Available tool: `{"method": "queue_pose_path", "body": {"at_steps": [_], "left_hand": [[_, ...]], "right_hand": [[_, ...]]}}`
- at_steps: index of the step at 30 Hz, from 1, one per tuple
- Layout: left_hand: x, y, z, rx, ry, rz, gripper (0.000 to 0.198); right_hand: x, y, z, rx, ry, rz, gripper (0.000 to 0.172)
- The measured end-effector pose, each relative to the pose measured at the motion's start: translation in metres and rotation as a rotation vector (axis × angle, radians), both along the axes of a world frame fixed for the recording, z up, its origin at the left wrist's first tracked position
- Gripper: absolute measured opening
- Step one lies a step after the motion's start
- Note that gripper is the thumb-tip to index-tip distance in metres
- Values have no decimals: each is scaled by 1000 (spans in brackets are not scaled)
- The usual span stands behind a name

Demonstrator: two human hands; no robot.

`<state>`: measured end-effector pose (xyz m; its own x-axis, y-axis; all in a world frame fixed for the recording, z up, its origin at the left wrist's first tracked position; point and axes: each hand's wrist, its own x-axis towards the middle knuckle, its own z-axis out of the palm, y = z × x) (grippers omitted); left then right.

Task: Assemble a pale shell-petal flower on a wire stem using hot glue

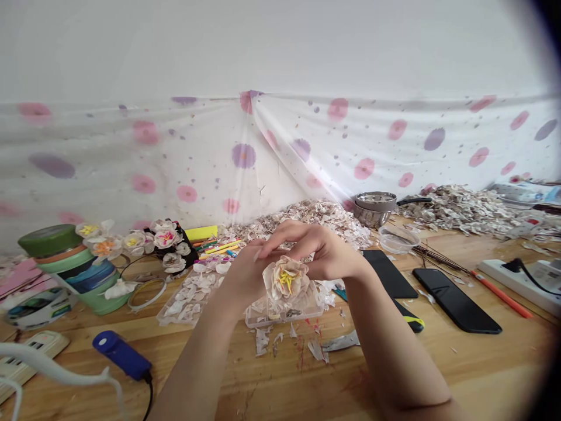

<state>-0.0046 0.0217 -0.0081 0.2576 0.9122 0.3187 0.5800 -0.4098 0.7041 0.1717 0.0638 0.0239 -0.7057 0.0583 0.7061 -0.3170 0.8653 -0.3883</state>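
A handmade flower (286,280) with cream, papery petals and a yellow centre faces me, held between my two hands. My left hand (252,266) is on its left side, its fingers mostly hidden behind the bloom. Over the top arches my right hand (313,248), fingers bent and reaching across to the left hand, thumb beside the petals. The flower's stem is out of sight. Just beneath and behind it lies a clear plastic box (280,316). To the left, another compartment tray (186,304) is filled with loose pale petals.
Finished flowers (166,237) and a striped green pot (79,269) stand on the left. A blue device (121,355) lies in front. Behind are petal heaps (322,219) and metal bowls (374,209). Right are phones (456,300), an orange pencil (502,295) and a power strip (521,280).
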Motion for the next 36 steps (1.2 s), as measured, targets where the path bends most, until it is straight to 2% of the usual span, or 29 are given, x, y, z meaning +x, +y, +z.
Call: {"method": "queue_pose_path", "body": {"at_steps": [4,9,15,18,19,22,23,24,26,27,29,31,34,36], "left_hand": [[2,-2,6,107,176,20,19],[6,-4,6,198,360,63,23],[17,-8,9,238,308,175,31],[15,-7,11,235,348,233,23],[13,-8,12,229,355,252,22],[-2,-15,20,228,278,302,24],[-10,-20,24,220,202,318,25],[-17,-24,28,199,99,343,25],[-33,-33,34,131,-6,381,25],[-40,-37,36,115,-26,418,23],[-54,-41,39,115,-42,497,21],[-65,-43,41,124,-82,515,20],[-75,-44,43,136,-138,483,22],[-75,-48,45,171,-104,537,19]], "right_hand": [[2,1,0,-11,-15,10,17],[6,3,-2,-114,-46,-6,18],[3,2,-3,-158,7,-25,11],[-1,1,-5,-186,21,-58,15],[-2,2,-6,-204,41,-80,21],[-8,9,-14,-303,156,-160,66],[-10,12,-17,-352,197,-204,70],[-13,16,-20,-404,223,-270,63],[-20,23,-27,-486,211,-441,32],[-24,25,-31,-510,176,-523,22],[-34,27,-39,-520,78,-608,20],[-49,25,-49,-496,-27,-582,21],[-81,13,-68,-437,-187,-471,22],[-109,0,-80,-389,-264,-389,22]]}}
